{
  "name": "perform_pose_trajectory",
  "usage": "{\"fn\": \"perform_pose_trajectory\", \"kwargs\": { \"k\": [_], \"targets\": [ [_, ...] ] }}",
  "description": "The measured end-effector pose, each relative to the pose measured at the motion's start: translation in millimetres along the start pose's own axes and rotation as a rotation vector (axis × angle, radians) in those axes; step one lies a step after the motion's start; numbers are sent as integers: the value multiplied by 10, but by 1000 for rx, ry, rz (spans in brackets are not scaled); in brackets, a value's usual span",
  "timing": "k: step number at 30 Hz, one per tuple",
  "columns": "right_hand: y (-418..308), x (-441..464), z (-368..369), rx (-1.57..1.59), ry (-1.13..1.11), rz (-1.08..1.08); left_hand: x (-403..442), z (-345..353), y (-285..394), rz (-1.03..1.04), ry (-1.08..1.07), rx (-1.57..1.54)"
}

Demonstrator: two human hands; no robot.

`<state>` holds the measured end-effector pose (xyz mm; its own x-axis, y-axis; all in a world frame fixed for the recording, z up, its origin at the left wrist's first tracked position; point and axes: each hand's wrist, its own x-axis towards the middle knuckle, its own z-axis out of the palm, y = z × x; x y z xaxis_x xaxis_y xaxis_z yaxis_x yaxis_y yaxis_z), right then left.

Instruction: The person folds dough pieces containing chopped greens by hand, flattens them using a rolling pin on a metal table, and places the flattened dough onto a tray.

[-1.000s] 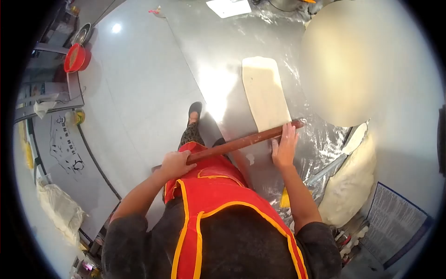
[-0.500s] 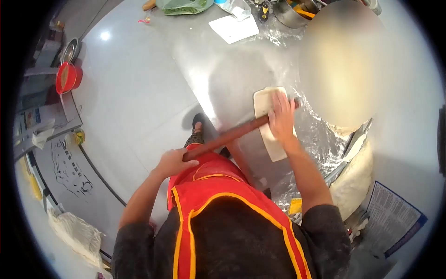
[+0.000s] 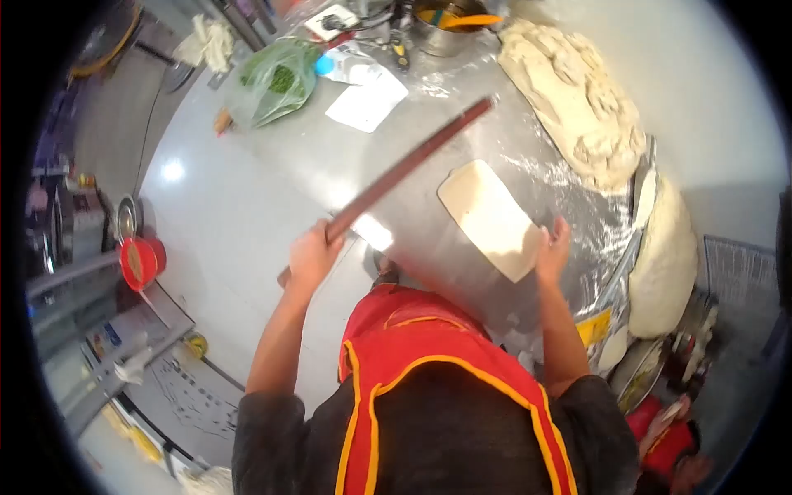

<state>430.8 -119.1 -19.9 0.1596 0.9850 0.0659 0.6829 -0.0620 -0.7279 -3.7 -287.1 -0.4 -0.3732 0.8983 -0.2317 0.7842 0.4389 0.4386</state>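
Observation:
My left hand (image 3: 312, 256) is closed around the near end of a long, dark wooden rolling pin (image 3: 412, 165). The pin is raised at a slant, its far end pointing toward the back of the metal table (image 3: 412, 239). A flat, pale sheet of rolled dough (image 3: 487, 219) lies on the table, roughly rectangular. At its right edge is my right hand (image 3: 553, 252), fingers stretched and apart; whether they touch the dough I cannot tell.
A big lumpy dough mass (image 3: 573, 103) sits back right, with another dough bulk (image 3: 662, 256) beside it. Toward the back are a bag of greens (image 3: 279, 78), a white sheet (image 3: 365, 103) and a metal pot (image 3: 440, 37). Another person's hand (image 3: 667, 417) shows lower right.
The rolling pin has come off the dough and swung up, now only in my left hand. My right hand has let go of it and moved to the sheet's right edge. The view has shifted.

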Motion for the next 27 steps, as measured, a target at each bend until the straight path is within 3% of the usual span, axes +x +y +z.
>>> {"fn": "perform_pose_trajectory", "kwargs": {
  "k": [2, 5, 6, 9, 13, 15, 17, 19, 20, 21, 22, 23, 24, 25, 27],
  "targets": [
    [349, -219, -285, 119, -70, 246, 411, -124, 170, -58, 23, 103],
    [320, -453, -246, 359, -42, 574, 833, -35, 475, 282, 395, 116],
    [259, -433, -182, 448, -19, 671, 949, 92, 657, 372, 400, -35],
    [237, -285, -55, 429, -62, 801, 1174, 721, 1133, 469, 62, -200],
    [134, -270, -46, 255, -275, 628, 1267, 794, 2024, 188, -269, -231],
    [-47, -439, -37, -139, -84, -85, 1311, 967, 2134, 87, -291, -157],
    [-163, -580, -4, 139, -87, -56, 1282, 1024, 2143, 298, -240, -80],
    [161, -552, 51, 98, 9, -107, 1217, 1154, 2078, 578, -127, -46],
    [167, -502, 3, 453, -62, 229, 1200, 1214, 2024, 757, -36, -44],
    [167, -440, -45, 792, -159, 574, 1090, 1228, 2017, 569, -196, -358],
    [242, -360, -101, 805, -280, 614, 1072, 1125, 2106, 414, -379, -424],
    [311, -283, -122, 806, -415, 651, 1064, 1285, 2058, 433, -284, -479],
    [242, -195, -181, 648, -521, 660, 1023, 1173, 2126, 268, -398, -538],
    [158, -115, -228, 482, -622, 653, 1031, 1367, 2086, 256, -322, -510],
    [274, -46, -99, 541, -684, 520, 1023, 1537, 2087, 265, -252, -491]
  ]
}}
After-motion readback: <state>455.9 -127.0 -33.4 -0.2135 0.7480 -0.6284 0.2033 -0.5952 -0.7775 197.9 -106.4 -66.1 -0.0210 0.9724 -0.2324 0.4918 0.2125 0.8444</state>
